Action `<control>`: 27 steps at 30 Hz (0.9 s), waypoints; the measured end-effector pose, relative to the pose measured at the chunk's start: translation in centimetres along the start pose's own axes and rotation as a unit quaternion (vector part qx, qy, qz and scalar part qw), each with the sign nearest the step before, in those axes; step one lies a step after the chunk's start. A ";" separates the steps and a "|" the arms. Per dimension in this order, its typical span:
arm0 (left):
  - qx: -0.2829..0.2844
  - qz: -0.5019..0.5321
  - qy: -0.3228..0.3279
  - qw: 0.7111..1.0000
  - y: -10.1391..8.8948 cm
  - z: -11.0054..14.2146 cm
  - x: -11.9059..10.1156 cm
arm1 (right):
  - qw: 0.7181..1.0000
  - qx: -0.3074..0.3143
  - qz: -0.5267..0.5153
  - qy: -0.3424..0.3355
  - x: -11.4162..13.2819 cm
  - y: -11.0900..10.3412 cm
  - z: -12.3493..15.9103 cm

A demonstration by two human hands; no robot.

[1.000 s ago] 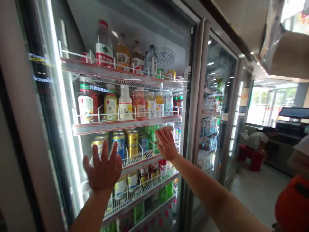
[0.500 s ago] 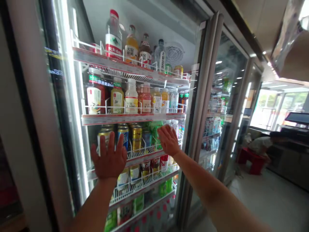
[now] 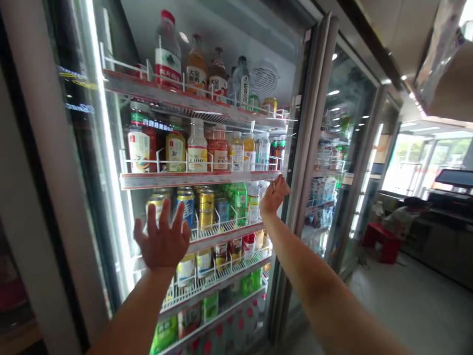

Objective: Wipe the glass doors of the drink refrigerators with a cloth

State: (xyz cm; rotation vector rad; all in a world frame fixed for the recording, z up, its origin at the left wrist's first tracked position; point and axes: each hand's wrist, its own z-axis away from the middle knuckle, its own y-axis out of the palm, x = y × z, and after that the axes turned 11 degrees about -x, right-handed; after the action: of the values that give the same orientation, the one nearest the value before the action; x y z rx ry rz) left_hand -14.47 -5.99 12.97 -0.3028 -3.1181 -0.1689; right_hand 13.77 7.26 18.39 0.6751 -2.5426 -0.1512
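Note:
My left hand [image 3: 162, 239] is spread against the glass door [image 3: 221, 29] of a lit drinks fridge, fingers apart, with nothing in it. Behind its fingertips, through the glass, are a blue can [image 3: 185, 204] and a gold can [image 3: 206, 209]. Close to the door's right edge, my right hand [image 3: 274, 196] is against the glass with its fingers bent together. Its palm faces away, so what lies under it cannot be made out. Inside, a green bottle [image 3: 237, 199] stands left of the right hand.
Wire shelves [image 3: 203, 179] behind the glass carry several bottles and cans. A grey metal frame [image 3: 308, 148] runs down the door's right side, with more glass-fronted fridges [image 3: 332, 123] beyond. Farther right, a person [image 3: 401, 217] bends near a red stool [image 3: 382, 241].
My right hand has slid right and slightly up across the glass to the door's edge, uncovering the green bottle. My left hand stays spread on the glass. The view shifted a little.

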 end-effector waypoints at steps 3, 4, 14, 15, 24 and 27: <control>-0.002 -0.015 -0.003 1.000 -0.5 -1.0 0.0 | 0.999 -0.028 0.011 0.030 -1.6 0.4 -0.4; -0.002 -0.021 0.003 1.000 -0.7 -1.9 0.1 | 1.000 -0.014 0.008 0.012 -2.1 0.0 -0.2; -0.019 -0.015 0.089 0.996 1.4 -14.7 1.1 | 0.999 0.015 0.030 -0.008 -1.9 -1.9 1.1; -0.020 -0.018 0.088 0.996 1.6 -14.8 1.0 | 0.999 0.019 0.030 -0.019 -0.7 -1.7 1.3; -0.010 -0.009 0.089 0.996 1.4 -14.1 1.0 | 0.996 0.047 0.059 -0.047 2.5 -1.3 -2.0; -0.007 0.002 0.084 0.996 1.4 -14.2 0.8 | 0.996 0.036 0.071 -0.029 2.9 -1.1 -2.0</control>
State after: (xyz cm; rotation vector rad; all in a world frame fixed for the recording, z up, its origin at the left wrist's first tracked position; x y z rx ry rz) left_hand -15.09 -6.04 27.28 -0.2794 -2.9516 -0.2063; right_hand 13.06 4.90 21.09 0.5224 -2.6516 -0.0298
